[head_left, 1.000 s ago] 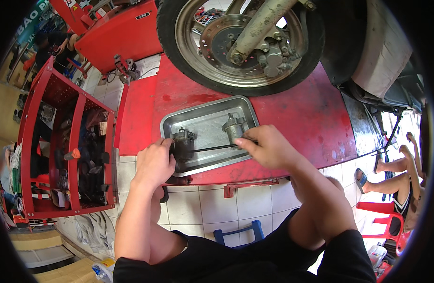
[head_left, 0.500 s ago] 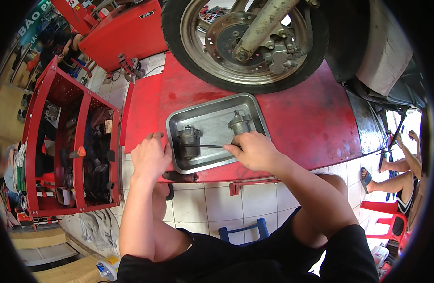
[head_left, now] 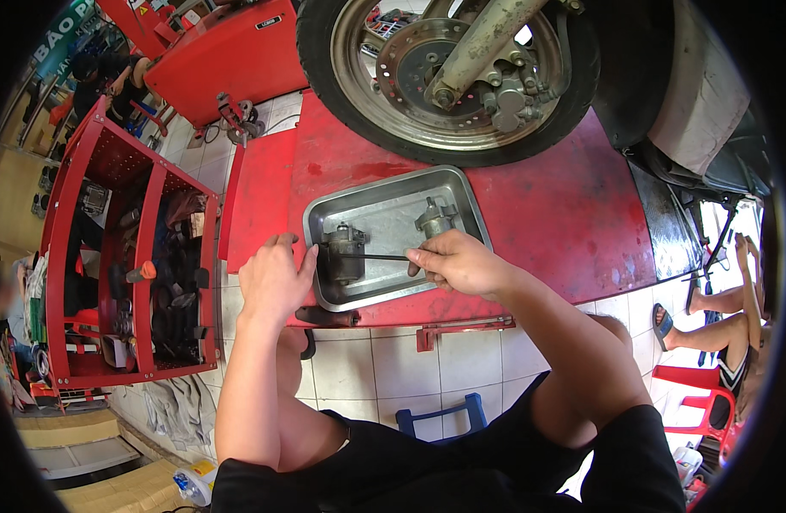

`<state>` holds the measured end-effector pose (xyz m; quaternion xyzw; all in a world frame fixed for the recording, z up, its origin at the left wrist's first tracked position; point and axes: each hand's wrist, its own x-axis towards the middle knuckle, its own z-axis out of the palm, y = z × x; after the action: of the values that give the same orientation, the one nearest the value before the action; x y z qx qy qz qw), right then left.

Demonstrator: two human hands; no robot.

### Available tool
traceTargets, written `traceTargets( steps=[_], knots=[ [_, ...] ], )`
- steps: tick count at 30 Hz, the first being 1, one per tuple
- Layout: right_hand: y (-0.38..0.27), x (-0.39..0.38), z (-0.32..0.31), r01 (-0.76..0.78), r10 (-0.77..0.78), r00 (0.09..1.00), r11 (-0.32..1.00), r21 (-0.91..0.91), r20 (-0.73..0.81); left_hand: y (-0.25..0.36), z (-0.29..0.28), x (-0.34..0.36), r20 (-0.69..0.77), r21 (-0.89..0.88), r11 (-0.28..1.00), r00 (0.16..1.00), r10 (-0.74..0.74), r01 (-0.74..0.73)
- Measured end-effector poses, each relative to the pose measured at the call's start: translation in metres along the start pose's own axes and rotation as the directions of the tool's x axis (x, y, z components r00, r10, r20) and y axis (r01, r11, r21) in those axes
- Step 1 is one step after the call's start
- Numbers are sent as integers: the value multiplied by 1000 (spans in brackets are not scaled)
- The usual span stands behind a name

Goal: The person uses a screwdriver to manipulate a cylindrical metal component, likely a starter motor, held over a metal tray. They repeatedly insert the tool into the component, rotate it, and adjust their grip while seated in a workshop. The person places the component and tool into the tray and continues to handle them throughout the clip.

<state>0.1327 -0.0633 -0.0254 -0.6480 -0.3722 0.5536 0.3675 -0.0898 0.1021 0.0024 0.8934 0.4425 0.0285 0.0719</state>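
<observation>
A shallow metal tray (head_left: 393,299) rests near the front edge of the red bench. Two small cylindrical motors lie in it: a darker left motor (head_left: 347,256) and a right motor (head_left: 435,218), partly covered by my right hand. My right hand (head_left: 459,263) pinches a thin dark rod (head_left: 384,256), its handle end hidden in the fingers. The rod reaches left across the tray to the left motor's body; whether it touches I cannot tell. My left hand (head_left: 277,278) is at the tray's left rim, thumb apart from the fingers, holding nothing visible.
A motorcycle wheel (head_left: 448,154) with a brake disc stands on the red bench (head_left: 547,222) beyond the tray. Left is a red tool rack (head_left: 145,256). A dark handle-like tool (head_left: 327,317) lies at the bench's front edge. A blue stool (head_left: 444,416) is below; another person's legs (head_left: 713,325) show right.
My right hand has shifted slightly, and its curled fingertips now show below the rod. The rod still points at the left motor. My left hand stays by the rim; the whole view has shifted a little.
</observation>
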Motion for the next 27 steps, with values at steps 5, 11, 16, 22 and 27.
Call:
traceTargets(
  steps=[5,11,16,22,27],
  knots=[
    [-2,-1,0,10,-15,999,988,154,34,2,-5,0,-23,-20,1000,999,-22,21],
    [5,3,0,-59,59,998,998,-23,0,0,-4,3,-84,-52,997,995,-54,50],
    [4,2,1,-73,60,996,977,-201,-71,0,-2,3,-55,-49,998,997,-48,45],
    [4,5,-5,-94,93,996,994,-60,-10,2,-2,2,-49,-77,997,998,-32,28],
    [11,4,-10,52,-211,958,793,-607,-193,6,3,0,-50,-163,970,984,172,-178]
  ],
)
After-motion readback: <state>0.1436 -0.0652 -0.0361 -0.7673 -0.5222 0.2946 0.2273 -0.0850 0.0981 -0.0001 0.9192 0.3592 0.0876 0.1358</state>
